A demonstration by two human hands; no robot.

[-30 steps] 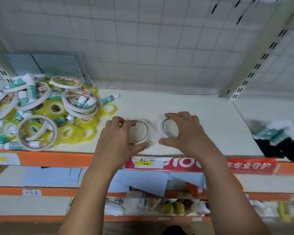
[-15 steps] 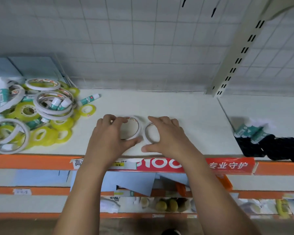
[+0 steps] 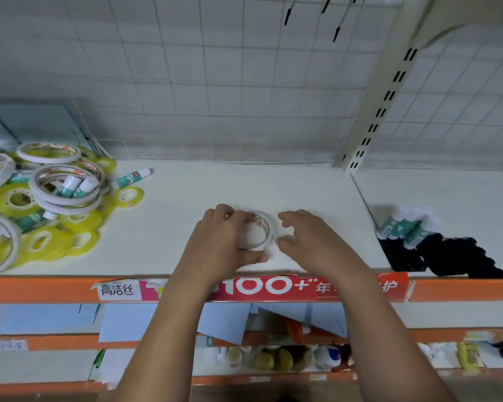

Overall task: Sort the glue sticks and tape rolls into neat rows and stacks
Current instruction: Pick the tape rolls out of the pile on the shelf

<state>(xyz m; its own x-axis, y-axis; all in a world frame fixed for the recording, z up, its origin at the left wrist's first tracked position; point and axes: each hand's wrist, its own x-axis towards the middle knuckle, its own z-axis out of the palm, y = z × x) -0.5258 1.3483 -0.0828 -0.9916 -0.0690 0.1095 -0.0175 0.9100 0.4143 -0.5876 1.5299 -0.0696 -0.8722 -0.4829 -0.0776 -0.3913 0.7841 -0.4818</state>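
Note:
On the white shelf, near its front edge, lies a white tape roll; it looks thick, like two rolls stacked. My left hand grips it, fingers over its far rim and thumb at its near side. Just to its right, my right hand hovers with loosely curved fingers that hold nothing. At the left lies a jumbled pile of white tape rolls, yellow tape rolls and green-and-white glue sticks.
On the neighbouring shelf section at the right, a few glue sticks lean on a heap of black items. A slotted upright post divides the sections. An orange front rail with a red label edges the shelf.
The two white rolls lay side by side, one under each hand. Now only one stack shows under my left hand, and my right hand has let go and drawn slightly right.

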